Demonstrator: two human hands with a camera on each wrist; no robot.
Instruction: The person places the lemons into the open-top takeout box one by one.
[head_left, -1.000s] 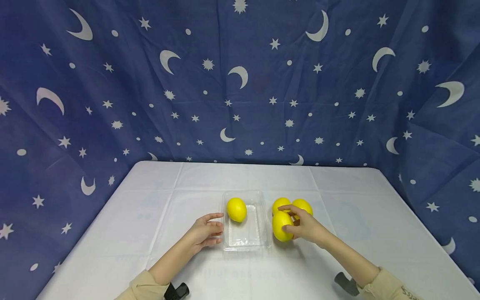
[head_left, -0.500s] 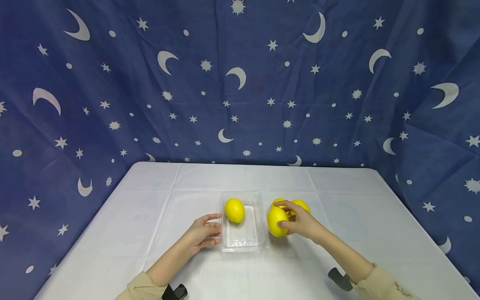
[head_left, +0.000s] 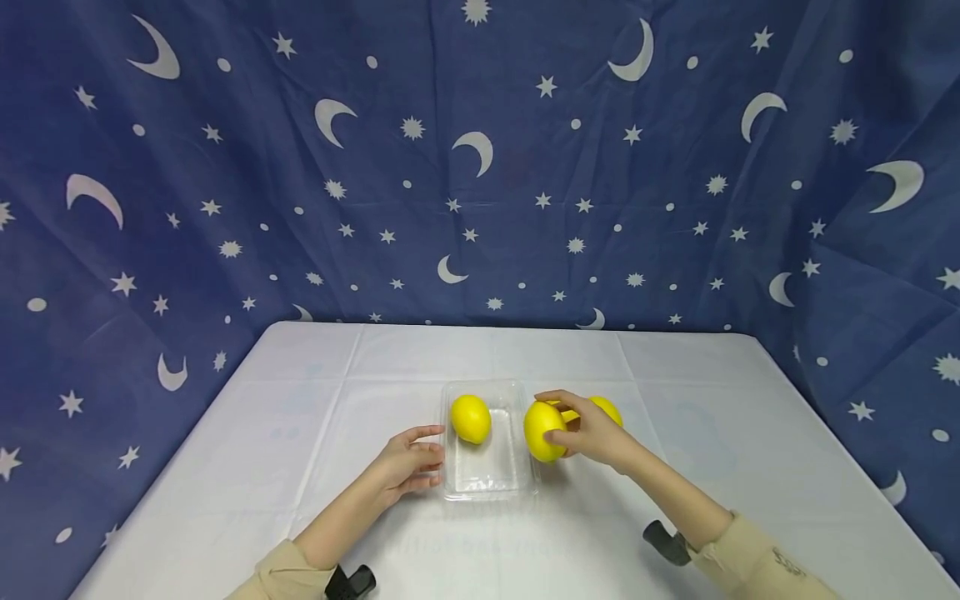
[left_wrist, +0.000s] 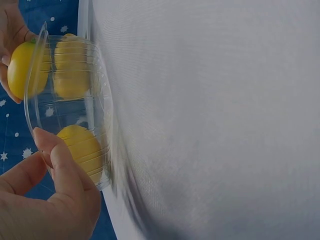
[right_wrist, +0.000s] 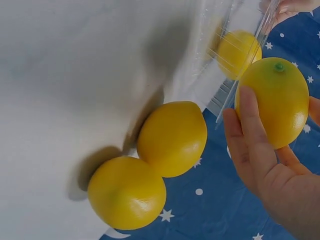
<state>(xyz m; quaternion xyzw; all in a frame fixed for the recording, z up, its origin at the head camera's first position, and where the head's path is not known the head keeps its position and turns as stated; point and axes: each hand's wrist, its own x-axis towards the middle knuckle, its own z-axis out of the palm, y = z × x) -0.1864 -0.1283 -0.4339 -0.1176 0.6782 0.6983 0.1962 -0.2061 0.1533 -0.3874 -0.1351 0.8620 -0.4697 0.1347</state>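
Observation:
My right hand holds a lemon up beside the right rim of a clear plastic container. In the right wrist view the lemon's green-tipped end shows, with fingers wrapped along its side. At the container's left edge, my left hand grips the rim between thumb and fingers, as the left wrist view shows. One lemon lies inside the container, towards its far left. To the right of the container rest two more lemons, one partly covered by the right hand and the other mostly hidden in the head view.
A white cloth with fold lines covers the table. Behind it hangs a blue curtain printed with moons and stars. Black wrist-mounted pieces stick out near both sleeves.
My right hand has carried its lemon leftward and slightly away from me, to the container's right rim. The left hand, the container and the lemon inside stay in place.

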